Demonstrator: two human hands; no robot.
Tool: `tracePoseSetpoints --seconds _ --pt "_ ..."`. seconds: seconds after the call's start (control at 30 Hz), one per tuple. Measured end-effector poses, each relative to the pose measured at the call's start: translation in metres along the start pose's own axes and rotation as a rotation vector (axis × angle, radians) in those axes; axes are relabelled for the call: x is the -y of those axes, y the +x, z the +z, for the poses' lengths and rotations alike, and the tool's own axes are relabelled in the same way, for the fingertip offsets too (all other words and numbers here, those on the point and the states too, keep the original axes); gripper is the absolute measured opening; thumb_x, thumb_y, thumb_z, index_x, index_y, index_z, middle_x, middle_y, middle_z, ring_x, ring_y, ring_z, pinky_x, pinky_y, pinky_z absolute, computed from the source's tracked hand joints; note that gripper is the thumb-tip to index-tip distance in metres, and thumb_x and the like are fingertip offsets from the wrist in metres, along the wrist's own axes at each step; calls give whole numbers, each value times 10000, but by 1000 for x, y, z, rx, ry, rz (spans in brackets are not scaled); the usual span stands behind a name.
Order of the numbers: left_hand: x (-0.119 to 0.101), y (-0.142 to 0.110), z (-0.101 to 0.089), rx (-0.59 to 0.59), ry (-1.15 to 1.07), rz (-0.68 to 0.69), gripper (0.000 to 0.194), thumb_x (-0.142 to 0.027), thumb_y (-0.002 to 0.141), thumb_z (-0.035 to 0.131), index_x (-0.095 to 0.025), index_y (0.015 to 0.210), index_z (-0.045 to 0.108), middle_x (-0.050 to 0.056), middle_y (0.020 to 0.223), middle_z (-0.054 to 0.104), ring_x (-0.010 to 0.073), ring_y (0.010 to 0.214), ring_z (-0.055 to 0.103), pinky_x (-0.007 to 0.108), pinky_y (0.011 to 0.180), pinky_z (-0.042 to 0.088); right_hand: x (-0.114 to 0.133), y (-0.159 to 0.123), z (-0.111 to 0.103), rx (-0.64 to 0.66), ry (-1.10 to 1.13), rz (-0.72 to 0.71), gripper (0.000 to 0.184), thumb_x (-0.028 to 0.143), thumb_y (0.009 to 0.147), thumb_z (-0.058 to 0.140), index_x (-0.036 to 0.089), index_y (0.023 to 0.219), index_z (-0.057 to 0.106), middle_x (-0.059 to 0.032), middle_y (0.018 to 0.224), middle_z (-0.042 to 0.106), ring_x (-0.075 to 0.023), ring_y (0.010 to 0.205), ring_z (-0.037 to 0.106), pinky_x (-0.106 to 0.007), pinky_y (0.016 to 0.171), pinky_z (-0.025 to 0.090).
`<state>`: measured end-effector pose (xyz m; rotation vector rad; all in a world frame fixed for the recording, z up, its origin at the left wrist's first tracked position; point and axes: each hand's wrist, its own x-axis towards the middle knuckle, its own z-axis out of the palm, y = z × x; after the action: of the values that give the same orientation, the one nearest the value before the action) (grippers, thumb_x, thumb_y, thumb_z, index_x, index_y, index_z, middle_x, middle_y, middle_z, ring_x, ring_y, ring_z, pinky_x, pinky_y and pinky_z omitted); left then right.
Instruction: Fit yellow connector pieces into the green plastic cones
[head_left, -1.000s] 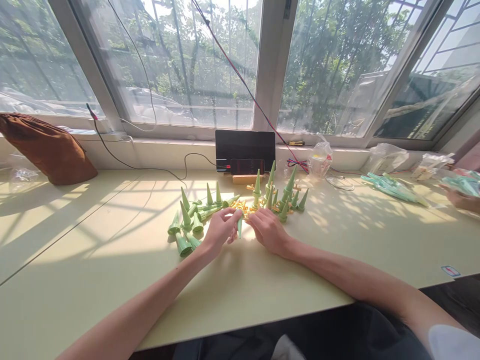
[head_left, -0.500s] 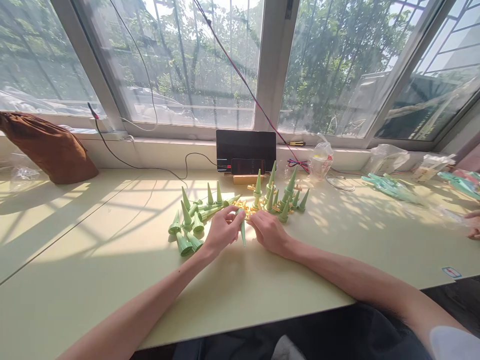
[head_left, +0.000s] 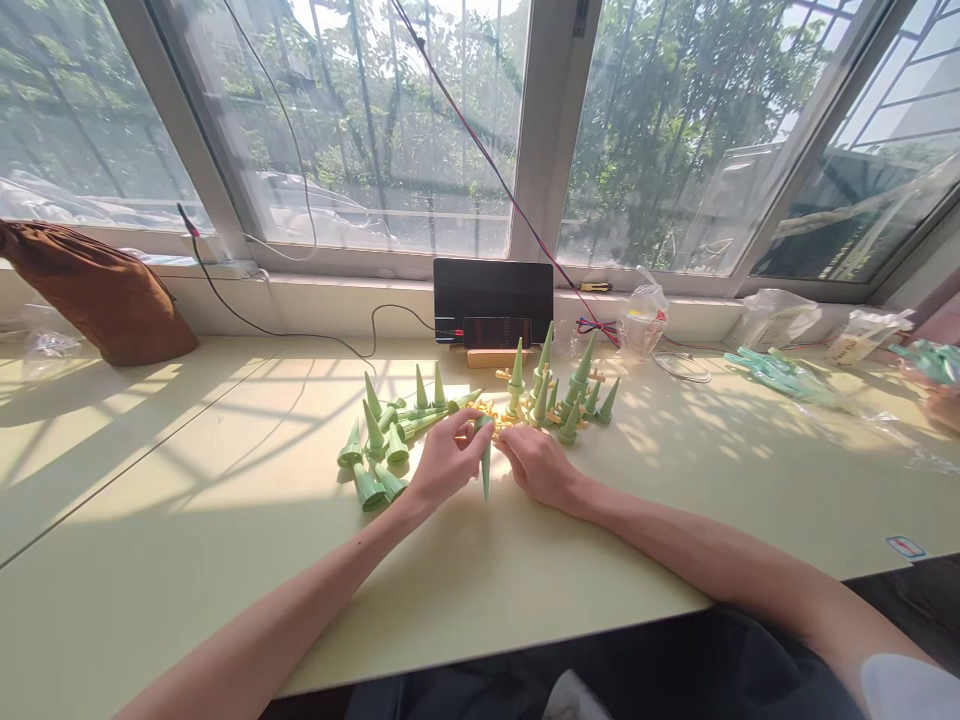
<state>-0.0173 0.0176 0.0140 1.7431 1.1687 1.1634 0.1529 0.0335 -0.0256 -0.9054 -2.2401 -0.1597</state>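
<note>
Pale yellow table point(head_left: 225, 600) beneath grey-framed windows point(head_left: 360, 130). Sunlight enters, casting barred shadows; trees point(head_left: 652, 120) stand outside.

Matt green plastic cones point(head_left: 580, 372); wrinkled brown cloth bag point(head_left: 112, 295); glossy black tablet screen point(head_left: 493, 290).

The cones point(head_left: 375, 432) were green, the small pegs point(head_left: 504, 425) orange-yellow, the drawstring bag point(head_left: 135, 300) rust brown, and the tabletop point(head_left: 247, 590) pale yellow-green, patterned with crisscrossing shadow stripes
</note>
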Motion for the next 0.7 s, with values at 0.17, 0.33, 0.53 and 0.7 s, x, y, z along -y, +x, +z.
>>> tracePoseSetpoints --seconds 0.17,0.33,0.53,0.7 --pt "3 -1 3 32 -3 -5 279 -448 837 583 -197 960 600 -71 542 406 99 399 511 207 385 372 -1 -2 2 39 -7 13 232 196 976 371 181 766 467 -9 664 529 -133 606 435 -251 576 301" --pt "4 -2 5 54 4 -4 297 -462 837 586 -191 958 589 -73 552 406 93 392 506 210 397 391 -2 -3 3 47 -15 18 217 152 950 375 174 769 492 -17 674 555 -137 621 459 -250 575 299" --pt "4 -1 4 60 23 0 289 -463 853 566 -199 966 593 -69 543 434 98 400 521 205 390 393 -2 -3 2 31 -34 17 268 176 968 351 175 733 481 -13 642 530 -132 594 436 -254 559 288" --pt "5 1 2 86 18 -14 288 -469 855 553 -203 960 588 -63 530 453 113 398 531 210 374 388 -1 -2 1 25 -29 14 304 198 988 329 179 717 465 -5 628 515 -126 582 426 -256 558 289"
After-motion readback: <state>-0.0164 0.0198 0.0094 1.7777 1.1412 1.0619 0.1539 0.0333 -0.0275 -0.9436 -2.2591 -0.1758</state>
